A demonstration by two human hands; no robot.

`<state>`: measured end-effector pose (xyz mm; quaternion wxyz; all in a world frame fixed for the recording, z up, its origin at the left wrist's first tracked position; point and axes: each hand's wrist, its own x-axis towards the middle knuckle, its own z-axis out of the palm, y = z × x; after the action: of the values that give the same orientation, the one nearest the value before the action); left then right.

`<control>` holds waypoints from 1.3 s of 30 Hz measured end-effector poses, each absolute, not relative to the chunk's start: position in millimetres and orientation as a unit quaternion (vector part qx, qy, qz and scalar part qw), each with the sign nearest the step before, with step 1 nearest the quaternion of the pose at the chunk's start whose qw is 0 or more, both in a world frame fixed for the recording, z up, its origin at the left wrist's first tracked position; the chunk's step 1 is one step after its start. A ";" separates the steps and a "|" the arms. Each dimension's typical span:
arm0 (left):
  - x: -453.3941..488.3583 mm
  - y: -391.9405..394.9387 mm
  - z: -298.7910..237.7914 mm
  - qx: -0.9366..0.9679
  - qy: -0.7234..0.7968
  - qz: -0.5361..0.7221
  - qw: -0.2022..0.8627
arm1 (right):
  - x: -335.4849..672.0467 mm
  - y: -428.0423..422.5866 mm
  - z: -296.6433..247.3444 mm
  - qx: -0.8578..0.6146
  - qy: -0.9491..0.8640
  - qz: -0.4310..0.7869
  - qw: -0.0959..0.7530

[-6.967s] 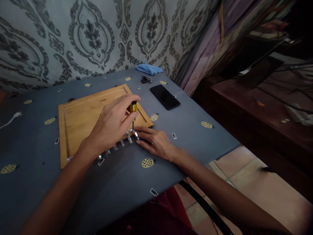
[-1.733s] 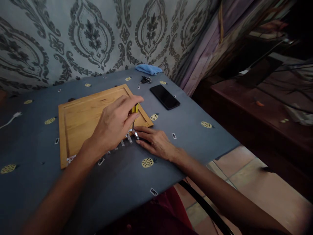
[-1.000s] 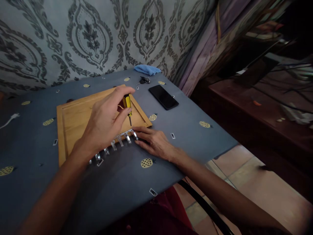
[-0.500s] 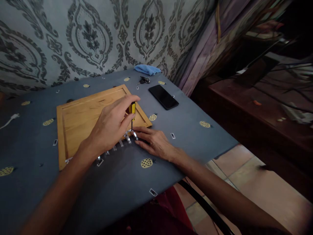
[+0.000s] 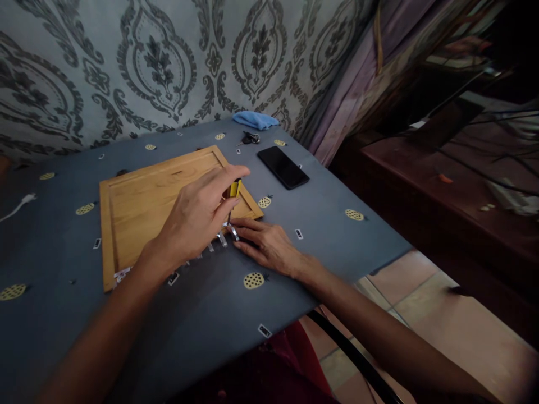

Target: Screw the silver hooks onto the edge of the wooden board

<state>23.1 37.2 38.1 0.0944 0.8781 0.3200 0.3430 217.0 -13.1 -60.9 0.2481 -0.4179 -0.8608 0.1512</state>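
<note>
My left hand [image 5: 197,219] is closed around a small yellow-handled screwdriver [image 5: 234,189], held upright with its tip down at the right end of a metal hook rail [image 5: 219,240]. The rail lies along the near edge of a wooden board [image 5: 138,205]. My right hand [image 5: 269,246] lies flat on the cloth with its fingers stretched out and its fingertips pressed against the rail's right end. Much of the rail is hidden under my left hand.
A grey-blue pineapple-print cloth [image 5: 202,314] covers the table. A black phone [image 5: 283,166], keys [image 5: 250,137] and a blue rag [image 5: 255,119] lie at the far right corner. A white cable end [image 5: 19,205] lies at the left. The table edge drops to tiled floor [image 5: 421,303] on the right.
A second ago my left hand held the screwdriver lifted above the rail; it has since come back down onto the rail's right end. My right hand has stayed put.
</note>
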 end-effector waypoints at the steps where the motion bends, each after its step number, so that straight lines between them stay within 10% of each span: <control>1: 22.4 37.4 38.4 0.877 0.325 0.339 0.101 | 217.0 -13.0 -61.3 -0.417 -0.861 0.151 0.249; 39: 18.4 41.3 37.2 0.875 0.340 0.316 0.135 | 215.5 -13.0 -55.1 -0.420 -0.864 0.157 0.229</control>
<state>18.4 41.3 37.2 0.1354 0.8750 0.3405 0.3164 215.5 -13.0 -55.1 0.2294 -0.4199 -0.8639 0.1571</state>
